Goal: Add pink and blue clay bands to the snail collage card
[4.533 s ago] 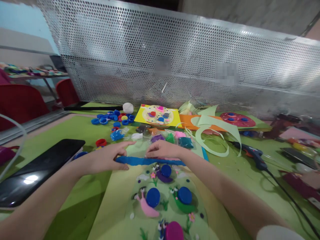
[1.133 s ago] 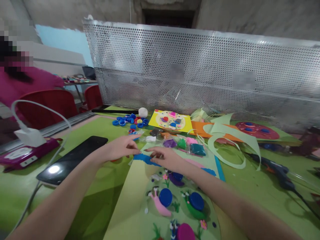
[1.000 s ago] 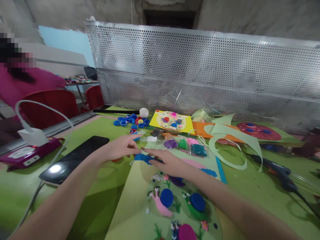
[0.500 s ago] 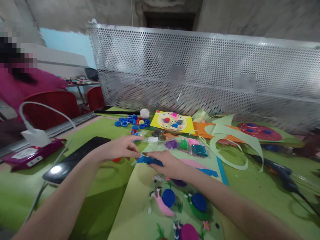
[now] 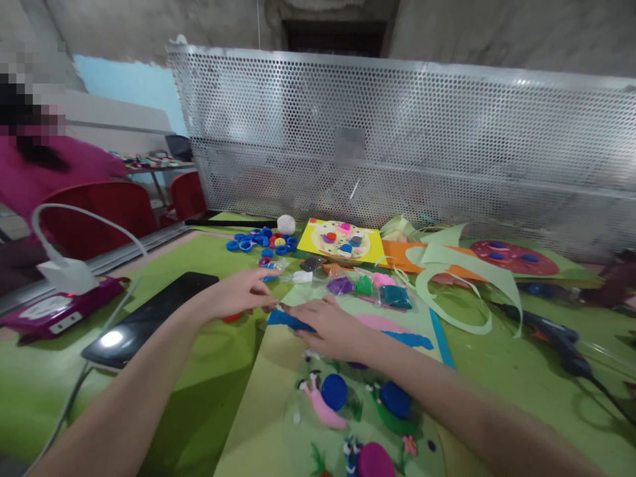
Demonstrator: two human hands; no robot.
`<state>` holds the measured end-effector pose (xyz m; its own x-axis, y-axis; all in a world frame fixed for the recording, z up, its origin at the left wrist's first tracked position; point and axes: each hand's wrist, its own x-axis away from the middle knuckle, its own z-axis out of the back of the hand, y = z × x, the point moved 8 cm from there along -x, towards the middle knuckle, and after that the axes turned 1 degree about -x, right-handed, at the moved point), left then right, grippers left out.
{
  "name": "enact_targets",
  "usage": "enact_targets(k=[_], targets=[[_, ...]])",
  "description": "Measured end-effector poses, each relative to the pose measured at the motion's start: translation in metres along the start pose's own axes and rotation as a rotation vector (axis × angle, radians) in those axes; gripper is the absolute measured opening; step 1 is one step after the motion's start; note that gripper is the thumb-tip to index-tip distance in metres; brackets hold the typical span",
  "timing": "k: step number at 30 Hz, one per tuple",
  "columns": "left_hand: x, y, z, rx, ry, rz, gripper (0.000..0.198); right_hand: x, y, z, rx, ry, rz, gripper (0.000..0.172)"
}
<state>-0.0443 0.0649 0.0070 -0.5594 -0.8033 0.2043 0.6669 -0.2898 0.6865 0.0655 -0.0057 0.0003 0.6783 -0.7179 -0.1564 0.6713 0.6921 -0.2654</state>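
Note:
A pale green and yellow card point(image 5: 258, 404) lies in front of me, with modelling-clay snails on it. One snail has a pink body point(image 5: 325, 409) and a blue cap shell point(image 5: 334, 392); a green snail point(image 5: 397, 419) sits to its right. Across the card's upper part runs a blue clay strip point(image 5: 291, 320). My right hand point(image 5: 332, 326) rests over this strip, fingers stretched to the left and touching it. Just left of those fingertips, at the card's upper left corner, my left hand point(image 5: 241, 293) has thumb and fingers pinched together; whatever is between them is too small to name.
Bagged clay pieces point(image 5: 395, 297) lie beyond the card, and blue bottle caps point(image 5: 258, 238) behind them. A phone point(image 5: 149, 318) and a purple power strip point(image 5: 64, 308) are at left. On the right are paper scraps point(image 5: 442, 318) and a glue gun point(image 5: 551, 334). A perforated metal panel point(image 5: 397, 146) stands behind.
Both hands have shifted slightly, the left fingertips drawing a little nearer the card's corner. The right hand stays over the blue strip. The whole view has moved slightly.

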Motion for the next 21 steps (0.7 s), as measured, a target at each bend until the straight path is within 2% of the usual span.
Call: enact_targets(k=[6,12,21], targets=[[0.0035,0.0038,0.0057,-0.055,0.03,0.021,0.07,-0.0003,0.0046,-0.0021,-0.002,-0.007,-0.003,0.042],[0.004,0.0047,0.0023,-0.092,0.0,-0.007,0.082,-0.0007,0.0054,-0.0022,-0.006,-0.031,-0.024,0.043],[0.0052,0.0019,0.0043,-0.171,0.031,0.017,0.079,0.0,0.0067,-0.0018,-0.028,-0.048,-0.031,0.044]])
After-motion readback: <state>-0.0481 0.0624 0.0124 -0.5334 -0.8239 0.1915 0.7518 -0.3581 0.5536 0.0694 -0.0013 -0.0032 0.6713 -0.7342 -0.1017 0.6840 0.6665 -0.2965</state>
